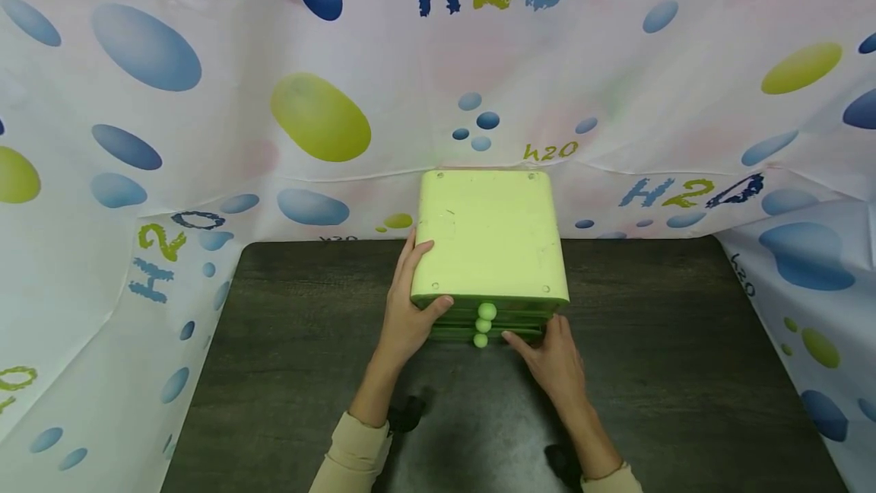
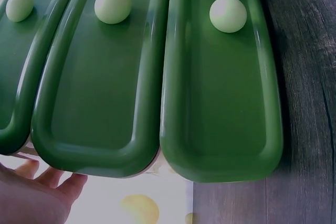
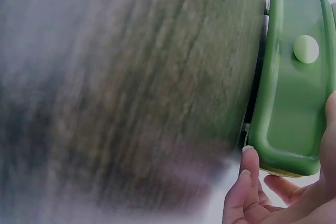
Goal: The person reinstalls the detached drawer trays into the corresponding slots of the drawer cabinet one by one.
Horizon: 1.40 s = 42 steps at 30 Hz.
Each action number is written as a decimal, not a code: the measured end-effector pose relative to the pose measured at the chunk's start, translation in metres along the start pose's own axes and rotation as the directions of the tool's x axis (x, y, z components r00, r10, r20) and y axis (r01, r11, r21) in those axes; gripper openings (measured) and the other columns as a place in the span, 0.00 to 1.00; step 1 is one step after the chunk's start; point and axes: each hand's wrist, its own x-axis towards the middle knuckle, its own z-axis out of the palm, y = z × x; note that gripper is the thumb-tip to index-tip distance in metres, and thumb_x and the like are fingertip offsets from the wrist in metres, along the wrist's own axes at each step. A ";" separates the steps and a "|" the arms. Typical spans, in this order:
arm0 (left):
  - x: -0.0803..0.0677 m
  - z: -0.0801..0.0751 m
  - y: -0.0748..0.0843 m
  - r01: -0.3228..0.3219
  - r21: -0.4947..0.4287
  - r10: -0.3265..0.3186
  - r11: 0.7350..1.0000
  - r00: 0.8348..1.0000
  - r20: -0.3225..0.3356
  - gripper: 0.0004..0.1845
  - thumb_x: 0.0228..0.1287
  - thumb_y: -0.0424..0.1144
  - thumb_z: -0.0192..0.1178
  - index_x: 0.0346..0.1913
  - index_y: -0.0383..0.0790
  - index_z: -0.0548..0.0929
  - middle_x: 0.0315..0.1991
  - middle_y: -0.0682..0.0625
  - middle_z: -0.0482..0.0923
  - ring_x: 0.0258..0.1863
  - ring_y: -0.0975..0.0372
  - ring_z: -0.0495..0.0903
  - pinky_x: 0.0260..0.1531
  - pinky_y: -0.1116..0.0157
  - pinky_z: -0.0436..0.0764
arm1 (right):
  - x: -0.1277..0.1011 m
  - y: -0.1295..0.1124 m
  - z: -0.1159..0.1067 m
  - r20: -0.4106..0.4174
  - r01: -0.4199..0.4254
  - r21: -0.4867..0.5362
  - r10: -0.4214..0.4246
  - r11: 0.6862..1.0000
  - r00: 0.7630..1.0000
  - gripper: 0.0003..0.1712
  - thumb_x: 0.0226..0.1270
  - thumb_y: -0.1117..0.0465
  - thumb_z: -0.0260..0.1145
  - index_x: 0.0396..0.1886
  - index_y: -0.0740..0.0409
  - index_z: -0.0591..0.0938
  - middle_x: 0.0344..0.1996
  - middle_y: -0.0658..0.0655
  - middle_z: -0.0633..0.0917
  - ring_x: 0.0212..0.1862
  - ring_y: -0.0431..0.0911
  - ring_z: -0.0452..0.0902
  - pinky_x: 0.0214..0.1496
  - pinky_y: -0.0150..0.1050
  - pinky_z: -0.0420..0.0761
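Observation:
A small drawer cabinet (image 1: 489, 234) with a pale green top stands at the back middle of the table. Its front has three dark green drawers, each with a round pale knob, and the bottom drawer (image 2: 223, 93) sits slightly forward of its neighbour in the left wrist view. My left hand (image 1: 407, 318) holds the cabinet's left front corner, fingers along the side and thumb on the front edge. At the lower right corner my right hand (image 1: 557, 364) grips, its thumb on the bottom drawer's front and fingers round the end; the right wrist view shows fingertips at the lower edge.
The dark wood-grain table (image 1: 308, 371) reaches out on both sides of the cabinet. A white sheet (image 1: 397, 44) printed with blue and yellow-green spots hangs behind and along both sides, close to the cabinet's back.

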 end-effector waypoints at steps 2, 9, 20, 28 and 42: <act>0.000 0.000 0.000 -0.003 -0.001 0.003 1.000 1.000 0.001 0.51 0.58 0.72 0.57 0.73 0.37 0.64 0.80 0.42 0.42 0.77 0.47 0.48 0.64 0.34 0.59 | 0.000 0.000 0.001 -0.013 0.001 0.002 -0.001 1.000 1.000 0.47 0.56 0.39 0.76 0.67 0.58 0.68 0.49 0.67 0.76 0.39 0.55 0.74 0.34 0.51 0.74; 0.000 0.002 -0.006 -0.008 -0.005 0.008 1.000 1.000 -0.003 0.50 0.58 0.73 0.57 0.74 0.41 0.64 0.80 0.45 0.42 0.77 0.49 0.48 0.65 0.34 0.58 | 0.002 -0.001 0.003 -0.027 -0.025 0.018 0.026 1.000 0.999 0.46 0.57 0.36 0.73 0.66 0.57 0.68 0.50 0.66 0.76 0.42 0.57 0.75 0.38 0.55 0.77; 0.003 0.002 0.003 0.001 0.005 -0.001 1.000 1.000 -0.008 0.52 0.57 0.74 0.56 0.73 0.38 0.65 0.79 0.42 0.44 0.77 0.48 0.49 0.65 0.35 0.58 | 0.004 -0.001 0.004 -0.044 -0.019 0.021 0.020 1.000 0.999 0.43 0.58 0.37 0.73 0.65 0.55 0.69 0.48 0.65 0.77 0.40 0.56 0.76 0.35 0.54 0.77; 0.004 0.004 0.003 -0.005 -0.003 0.005 1.000 1.000 -0.015 0.54 0.56 0.74 0.56 0.74 0.36 0.64 0.79 0.41 0.44 0.77 0.46 0.49 0.65 0.34 0.57 | 0.005 0.000 0.004 -0.053 0.004 0.043 -0.002 0.999 0.999 0.41 0.60 0.41 0.73 0.67 0.50 0.67 0.47 0.64 0.76 0.39 0.55 0.77 0.32 0.52 0.77; -0.001 -0.003 -0.003 0.007 -0.039 -0.007 0.999 1.000 -0.004 0.63 0.52 0.72 0.62 0.79 0.33 0.49 0.78 0.36 0.45 0.77 0.47 0.48 0.68 0.37 0.55 | 0.003 0.004 0.000 0.029 0.014 0.051 -0.015 0.999 0.999 0.43 0.61 0.38 0.72 0.66 0.56 0.67 0.50 0.66 0.76 0.41 0.57 0.77 0.33 0.52 0.77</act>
